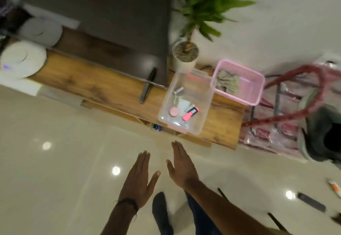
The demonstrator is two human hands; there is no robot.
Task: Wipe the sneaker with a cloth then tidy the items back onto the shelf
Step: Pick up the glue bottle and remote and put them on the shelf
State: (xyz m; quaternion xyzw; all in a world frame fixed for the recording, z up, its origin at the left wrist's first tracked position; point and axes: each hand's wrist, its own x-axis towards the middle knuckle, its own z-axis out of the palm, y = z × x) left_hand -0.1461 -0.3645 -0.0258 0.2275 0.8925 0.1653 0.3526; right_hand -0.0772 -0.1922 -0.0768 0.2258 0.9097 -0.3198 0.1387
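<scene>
Two hands are held out flat above the glossy tiled floor (55,161), palms down and fingers straight, nothing being held by either. The left hand (137,178) is stretched forward with its thumb splayed to the side, and a dark thread band (129,202) is worn at its wrist. The right hand (181,166) is angled slightly inward, fingers pressed together, with the bare forearm running back to the lower edge of the view.

Ahead of the fingertips, a low wooden shelf (103,87) with a warm grained top is seen. A clear plastic box (186,101) with rounded corners is set on it, holding small items, among them a round pink piece and a pink-and-black oblong one. Just beside it, a pink perforated basket (239,81) is placed at the shelf's end, and a crumpled greyish cloth (227,84) is lying inside. A potted plant (186,53) in a pale cylindrical pot stands behind the box.

The sneaker (323,133), grey and blurred, with a dark opening, is found far to the right of the right hand, well apart from both hands, against a wrapped red-framed object (287,105). Neither sneaker nor cloth is touched.
</scene>
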